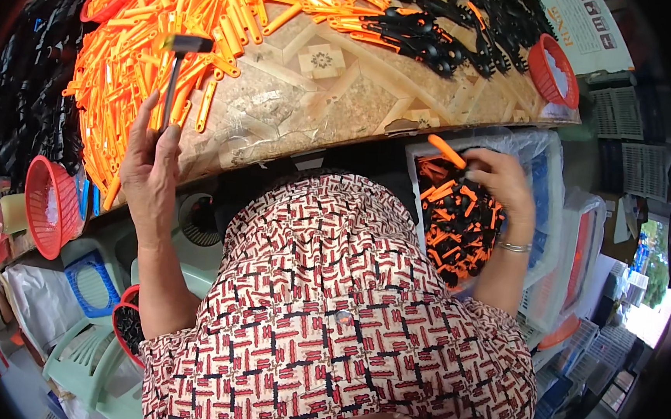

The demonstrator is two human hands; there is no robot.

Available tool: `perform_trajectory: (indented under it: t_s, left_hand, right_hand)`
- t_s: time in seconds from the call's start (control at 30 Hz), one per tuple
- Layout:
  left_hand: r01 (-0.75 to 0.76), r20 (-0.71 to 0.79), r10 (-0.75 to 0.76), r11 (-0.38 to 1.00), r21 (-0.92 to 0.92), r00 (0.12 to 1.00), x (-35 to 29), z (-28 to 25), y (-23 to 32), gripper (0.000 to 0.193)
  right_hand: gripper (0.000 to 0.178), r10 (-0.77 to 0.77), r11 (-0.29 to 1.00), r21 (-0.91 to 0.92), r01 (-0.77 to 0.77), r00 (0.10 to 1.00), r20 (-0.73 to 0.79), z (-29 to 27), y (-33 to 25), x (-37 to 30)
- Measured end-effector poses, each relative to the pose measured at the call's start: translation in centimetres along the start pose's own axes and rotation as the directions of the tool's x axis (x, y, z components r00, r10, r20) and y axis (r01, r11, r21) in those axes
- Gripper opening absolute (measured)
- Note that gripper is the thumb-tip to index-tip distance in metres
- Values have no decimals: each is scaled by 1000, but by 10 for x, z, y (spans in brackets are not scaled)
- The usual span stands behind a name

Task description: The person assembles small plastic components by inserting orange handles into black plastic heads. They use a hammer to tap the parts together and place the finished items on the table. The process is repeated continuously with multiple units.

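My left hand (152,162) is closed round the handle of a small hammer (173,77), held upright over the front of the table. Its shaft is metal, and its dark head has a blurred yellow end. Beneath and beyond it spreads a big heap of orange plastic handles (147,64). Over a white crate (417,207) at the right, my right hand (501,178) pinches an orange handle (447,151) that points up and left. Orange and black plastic pieces (463,226) fill the crate. The far end of the held handle is hidden by my fingers.
Black tools with orange handles (421,40) lie along the table's back. Red baskets (554,69) (48,205) stand at both table ends. A dark pile (28,95) sits far left. Green plastic chairs (84,359) are at lower left, stacked crates (574,249) at right.
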State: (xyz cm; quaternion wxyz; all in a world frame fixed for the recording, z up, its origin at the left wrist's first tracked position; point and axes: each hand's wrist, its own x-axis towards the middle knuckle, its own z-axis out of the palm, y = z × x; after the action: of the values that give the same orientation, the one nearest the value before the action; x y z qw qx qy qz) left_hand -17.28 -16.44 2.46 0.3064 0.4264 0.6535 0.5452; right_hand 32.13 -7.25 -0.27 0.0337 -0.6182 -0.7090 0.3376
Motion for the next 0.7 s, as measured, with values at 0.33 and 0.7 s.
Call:
perform_trajectory:
  t_s: [0.33,0.7]
  left_hand:
    - [-37,22,29,812,583,999,52,14,-14,22]
    - [-258,167,210,550,794,963,50,27,-18,26]
  right_hand:
    - [15,-699,694,-648,314,513,-499,12,-108,119]
    - [16,-808,580,-702,413,399,-433,11,-121,166]
